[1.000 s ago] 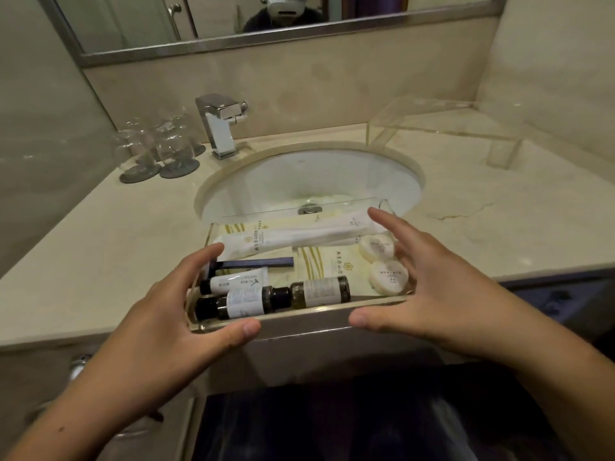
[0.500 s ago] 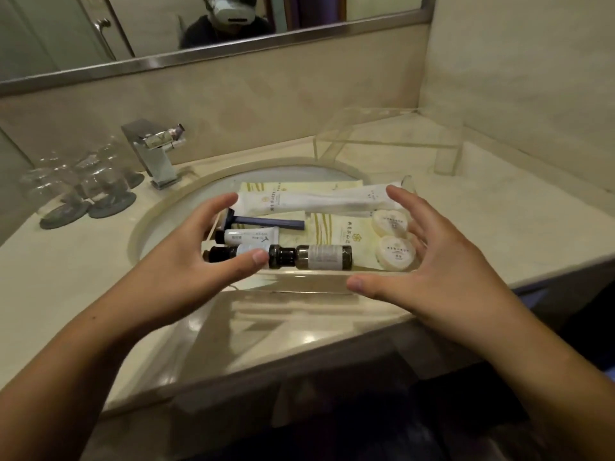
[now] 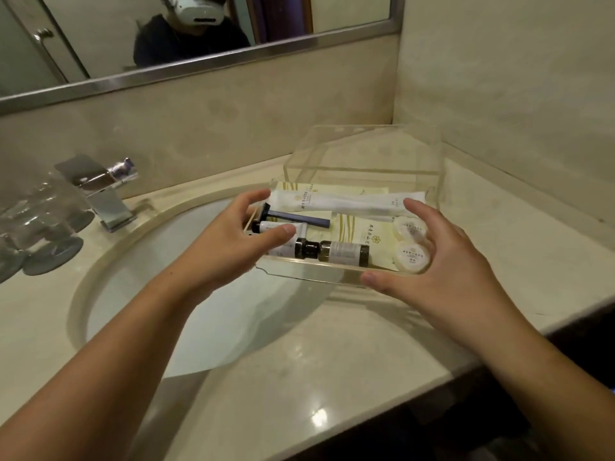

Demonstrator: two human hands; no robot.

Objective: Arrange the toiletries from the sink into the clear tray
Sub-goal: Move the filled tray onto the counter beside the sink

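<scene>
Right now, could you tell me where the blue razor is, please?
Head view: the blue razor lies in the clear tray near its left end, between the long white packet and the small white tube, by the left hand.

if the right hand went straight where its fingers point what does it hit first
Probably the white packet along the far side of the tray, just past the fingertips of the right hand. The clear stand lies beyond; depth is unclear.

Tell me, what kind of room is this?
Most likely a hotel bathroom: there is a sink with a faucet, a mirror behind it, and tiny toiletries in a clear tray.
</scene>
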